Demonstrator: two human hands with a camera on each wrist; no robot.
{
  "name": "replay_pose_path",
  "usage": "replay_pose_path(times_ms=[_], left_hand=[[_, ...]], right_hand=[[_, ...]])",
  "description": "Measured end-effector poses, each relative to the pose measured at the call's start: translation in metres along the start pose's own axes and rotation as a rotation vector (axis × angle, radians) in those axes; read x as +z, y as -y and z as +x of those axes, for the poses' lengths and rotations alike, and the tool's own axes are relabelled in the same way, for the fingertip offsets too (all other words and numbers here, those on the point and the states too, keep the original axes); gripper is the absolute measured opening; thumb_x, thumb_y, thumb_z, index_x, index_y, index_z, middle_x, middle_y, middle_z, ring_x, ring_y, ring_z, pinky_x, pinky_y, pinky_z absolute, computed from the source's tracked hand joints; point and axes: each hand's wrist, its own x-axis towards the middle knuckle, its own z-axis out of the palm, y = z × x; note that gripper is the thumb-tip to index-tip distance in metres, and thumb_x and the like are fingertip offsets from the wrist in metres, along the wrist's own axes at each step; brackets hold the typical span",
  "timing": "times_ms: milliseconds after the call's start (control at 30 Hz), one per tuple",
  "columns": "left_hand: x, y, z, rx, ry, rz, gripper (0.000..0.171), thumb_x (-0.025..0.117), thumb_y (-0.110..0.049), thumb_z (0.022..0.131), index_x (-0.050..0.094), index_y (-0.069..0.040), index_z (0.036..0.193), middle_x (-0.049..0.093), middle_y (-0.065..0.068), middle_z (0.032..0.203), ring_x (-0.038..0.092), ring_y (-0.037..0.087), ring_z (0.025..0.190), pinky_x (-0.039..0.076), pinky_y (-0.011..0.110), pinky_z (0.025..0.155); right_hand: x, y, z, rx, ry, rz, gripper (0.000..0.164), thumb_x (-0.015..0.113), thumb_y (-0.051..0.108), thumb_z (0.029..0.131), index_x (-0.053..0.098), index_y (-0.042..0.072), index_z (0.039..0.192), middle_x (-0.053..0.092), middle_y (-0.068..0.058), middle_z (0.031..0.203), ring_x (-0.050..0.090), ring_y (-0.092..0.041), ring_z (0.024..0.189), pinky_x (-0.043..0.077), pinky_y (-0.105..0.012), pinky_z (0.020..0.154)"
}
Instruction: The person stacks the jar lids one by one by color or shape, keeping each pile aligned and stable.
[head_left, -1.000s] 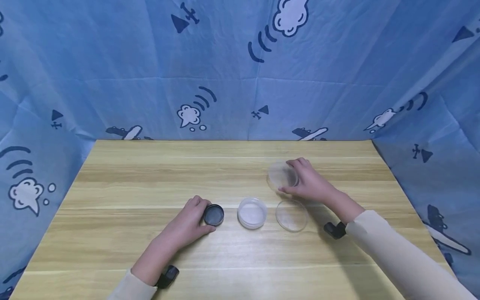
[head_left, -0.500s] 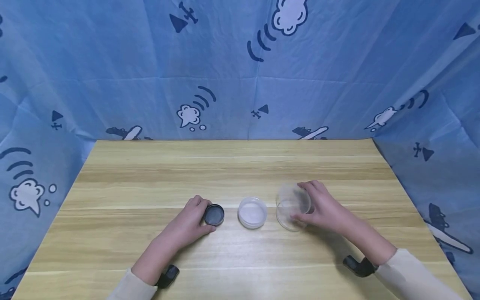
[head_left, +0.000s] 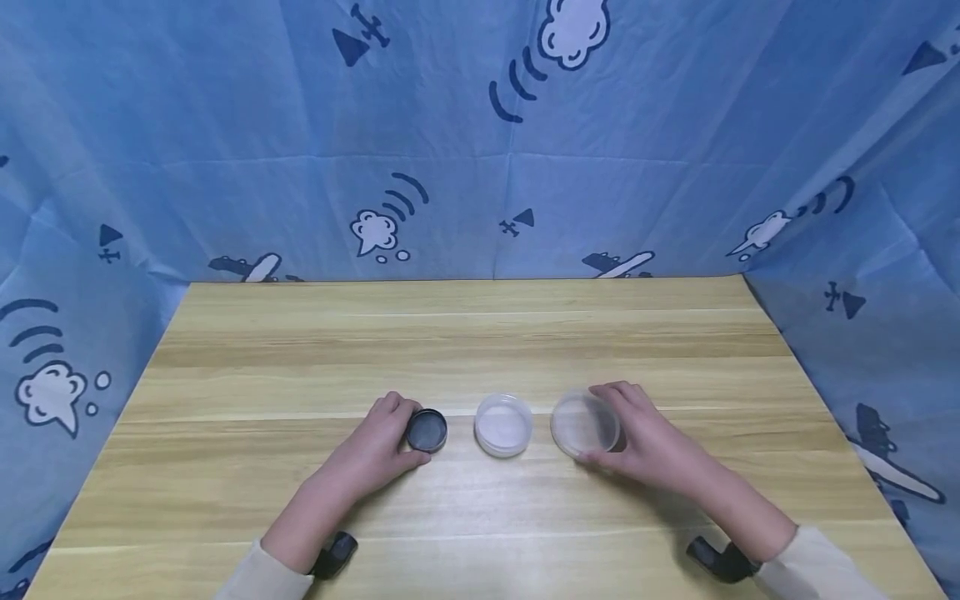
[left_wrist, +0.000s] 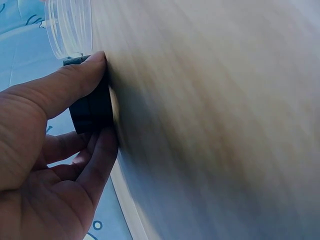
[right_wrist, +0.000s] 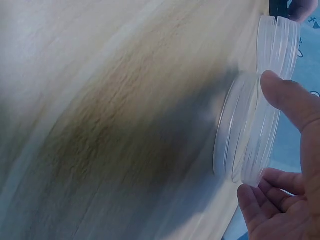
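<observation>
My left hand (head_left: pixel 375 446) pinches the sides of a small black round container (head_left: pixel 427 431) that stands on the table, thumb and fingers on opposite sides. Right of it sits a clear round plastic dish (head_left: pixel 503 427) in two stacked layers, touched by neither hand. Farther right, my right hand (head_left: pixel 648 437) grips a clear round plastic dish (right_wrist: pixel 266 135) by its rim. Beneath that lies another shallow clear round piece (right_wrist: pixel 227 132), resting on the tabletop. In the right wrist view the two lie face to face, very close; whether they fit together I cannot tell.
The wooden table (head_left: pixel 465 333) reaches back to a blue patterned curtain (head_left: pixel 450 125), which also hangs at both sides. A black wrist camera (head_left: pixel 335 554) is on the left wrist and another black wrist camera (head_left: pixel 722 559) on the right.
My right hand has brought the clear dish toward me and slightly right, down over the clear piece on the table. The left hand and black container have stayed in place.
</observation>
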Motion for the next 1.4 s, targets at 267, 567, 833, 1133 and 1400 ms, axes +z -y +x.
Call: replay_pose_path(times_ms=[267,567,833,1133,1400], left_hand=[[0.001,0.001,-0.001,-0.01,-0.003,0.001,0.052,0.09,-0.015,0.082,0.065,-0.001,0.124,0.06,0.007,0.112,0.055,0.022,0.107,0.053,0.044,0.097],[0.002,0.002,-0.001,-0.007,-0.006,0.006,0.052,0.09,-0.016,0.082,0.065,-0.002,0.125,0.06,0.007,0.112,0.055,0.022,0.107,0.053,0.044,0.097],[0.002,0.002,0.0,-0.002,-0.006,0.009,0.051,0.09,-0.016,0.082,0.065,-0.002,0.124,0.06,0.007,0.113,0.055,0.022,0.107,0.053,0.043,0.096],[0.002,0.002,0.0,-0.002,-0.007,0.009,0.052,0.09,-0.016,0.082,0.065,-0.001,0.125,0.06,0.007,0.113,0.054,0.021,0.107,0.053,0.043,0.096],[0.002,0.002,0.0,0.004,-0.008,0.01,0.051,0.09,-0.016,0.082,0.065,-0.002,0.124,0.06,0.007,0.112,0.054,0.021,0.106,0.053,0.043,0.096]], right_hand=[[0.003,0.001,0.002,0.003,0.015,-0.02,0.091,0.093,0.043,0.076,0.053,-0.002,0.144,0.059,-0.018,0.136,0.059,-0.033,0.122,0.057,-0.053,0.1],[0.005,0.001,0.0,0.004,0.006,-0.024,0.092,0.092,0.048,0.075,0.054,-0.001,0.143,0.058,-0.019,0.136,0.059,-0.033,0.121,0.058,-0.053,0.097],[0.006,-0.001,-0.002,0.007,0.003,-0.026,0.093,0.091,0.051,0.076,0.053,-0.001,0.144,0.058,-0.019,0.137,0.059,-0.034,0.123,0.057,-0.055,0.1],[0.009,-0.001,-0.003,0.005,-0.005,-0.033,0.092,0.091,0.049,0.077,0.053,0.0,0.144,0.058,-0.017,0.135,0.059,-0.032,0.122,0.056,-0.053,0.101],[0.012,-0.001,-0.005,0.019,0.003,-0.029,0.094,0.091,0.048,0.077,0.05,-0.001,0.147,0.058,-0.018,0.136,0.059,-0.032,0.122,0.057,-0.053,0.101]])
